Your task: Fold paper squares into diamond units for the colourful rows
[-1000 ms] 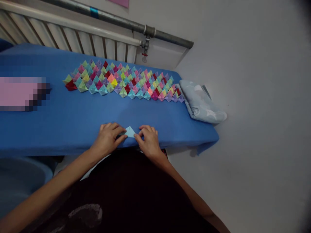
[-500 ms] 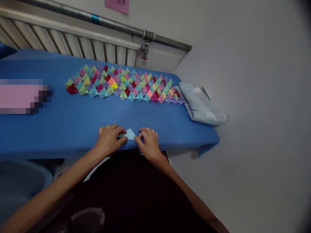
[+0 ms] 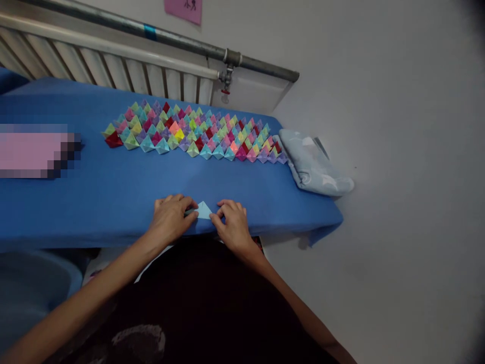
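A light blue folded paper (image 3: 203, 210) with a pointed top lies between my hands, near the front edge of the blue-covered table (image 3: 113, 202). My left hand (image 3: 172, 217) pinches its left side between thumb and fingers. At its right corner, my right hand (image 3: 232, 222) holds the paper with thumb and forefinger, the other fingers curled. Beyond my hands stand rows of small folded paper pieces (image 3: 199, 144) in red, pink, green, yellow, purple and blue.
A folded grey-blue cloth (image 3: 318, 164) rests at the table's right end, beside the wall. Behind the table are a radiator (image 3: 136, 76) and a pipe (image 3: 261, 65). A blurred pink object (image 3: 28, 154) lies at left. Below is a blue basin (image 3: 41, 278).
Both hands keep their grip on the light blue paper, almost unmoved. The whole view has shifted very slightly.
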Action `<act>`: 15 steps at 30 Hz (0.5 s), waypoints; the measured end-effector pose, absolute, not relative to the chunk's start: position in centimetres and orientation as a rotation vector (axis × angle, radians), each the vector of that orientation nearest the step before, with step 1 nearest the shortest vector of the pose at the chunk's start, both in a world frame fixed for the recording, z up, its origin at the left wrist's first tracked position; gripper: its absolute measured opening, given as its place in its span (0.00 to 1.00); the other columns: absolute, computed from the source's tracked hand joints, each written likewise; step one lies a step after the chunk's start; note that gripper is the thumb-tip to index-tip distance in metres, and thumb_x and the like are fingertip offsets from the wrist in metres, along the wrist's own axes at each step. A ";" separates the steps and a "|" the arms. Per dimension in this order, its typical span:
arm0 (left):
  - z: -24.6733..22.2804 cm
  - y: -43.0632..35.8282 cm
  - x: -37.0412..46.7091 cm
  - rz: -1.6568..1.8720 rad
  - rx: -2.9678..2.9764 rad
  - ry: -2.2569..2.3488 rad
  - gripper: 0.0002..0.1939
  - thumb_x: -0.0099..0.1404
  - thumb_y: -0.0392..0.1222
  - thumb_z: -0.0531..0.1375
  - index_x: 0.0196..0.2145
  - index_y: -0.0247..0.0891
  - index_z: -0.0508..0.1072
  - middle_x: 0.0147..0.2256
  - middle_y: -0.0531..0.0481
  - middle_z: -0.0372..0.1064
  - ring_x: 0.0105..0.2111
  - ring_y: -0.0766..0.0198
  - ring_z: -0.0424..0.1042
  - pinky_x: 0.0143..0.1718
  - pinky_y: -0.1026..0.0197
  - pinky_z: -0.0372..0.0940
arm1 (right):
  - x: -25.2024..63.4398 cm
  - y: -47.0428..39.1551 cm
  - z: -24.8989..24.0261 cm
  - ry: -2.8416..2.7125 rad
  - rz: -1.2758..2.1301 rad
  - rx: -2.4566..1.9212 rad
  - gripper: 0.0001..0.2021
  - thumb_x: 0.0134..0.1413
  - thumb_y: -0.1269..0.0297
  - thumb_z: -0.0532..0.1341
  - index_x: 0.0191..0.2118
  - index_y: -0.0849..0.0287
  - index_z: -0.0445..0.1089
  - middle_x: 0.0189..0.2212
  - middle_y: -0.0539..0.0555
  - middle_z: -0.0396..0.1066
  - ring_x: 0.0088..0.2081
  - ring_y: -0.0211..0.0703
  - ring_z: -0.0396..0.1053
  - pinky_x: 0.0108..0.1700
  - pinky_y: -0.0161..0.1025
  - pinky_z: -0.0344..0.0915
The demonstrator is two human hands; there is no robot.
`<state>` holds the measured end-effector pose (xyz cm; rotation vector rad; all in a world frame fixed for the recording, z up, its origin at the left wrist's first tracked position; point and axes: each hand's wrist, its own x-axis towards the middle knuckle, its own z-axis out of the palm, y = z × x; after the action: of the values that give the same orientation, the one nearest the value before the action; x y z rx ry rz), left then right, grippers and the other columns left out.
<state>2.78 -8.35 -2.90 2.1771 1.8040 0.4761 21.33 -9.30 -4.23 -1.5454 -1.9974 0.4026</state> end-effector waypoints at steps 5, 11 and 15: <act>-2.9 -8.4 2.8 0.462 2.178 1.808 0.10 0.64 0.46 0.58 0.39 0.45 0.77 0.33 0.49 0.71 0.39 0.51 0.68 0.43 0.48 0.56 | 21.3 -9.3 -4.1 -2.006 0.408 -1.556 0.11 0.57 0.65 0.62 0.24 0.56 0.65 0.45 0.54 0.73 0.47 0.49 0.66 0.48 0.47 0.56; -2.6 -8.5 2.9 0.405 2.181 1.816 0.10 0.64 0.46 0.58 0.40 0.45 0.77 0.36 0.48 0.72 0.42 0.51 0.68 0.45 0.48 0.57 | 20.8 -9.6 -3.0 -2.169 0.282 -1.404 0.05 0.60 0.70 0.59 0.38 0.55 0.73 0.44 0.53 0.74 0.47 0.47 0.65 0.48 0.45 0.55; -2.2 -8.6 3.0 0.322 2.157 1.832 0.12 0.66 0.48 0.56 0.42 0.44 0.76 0.38 0.47 0.72 0.44 0.51 0.68 0.47 0.49 0.57 | 20.2 -9.2 -3.0 -2.366 0.213 -1.265 0.10 0.63 0.70 0.58 0.46 0.54 0.74 0.45 0.53 0.75 0.45 0.45 0.65 0.48 0.45 0.54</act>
<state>3.01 -8.57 -2.19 2.1567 1.8324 0.3215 20.24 -9.24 -2.98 -1.2654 -2.3656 0.2133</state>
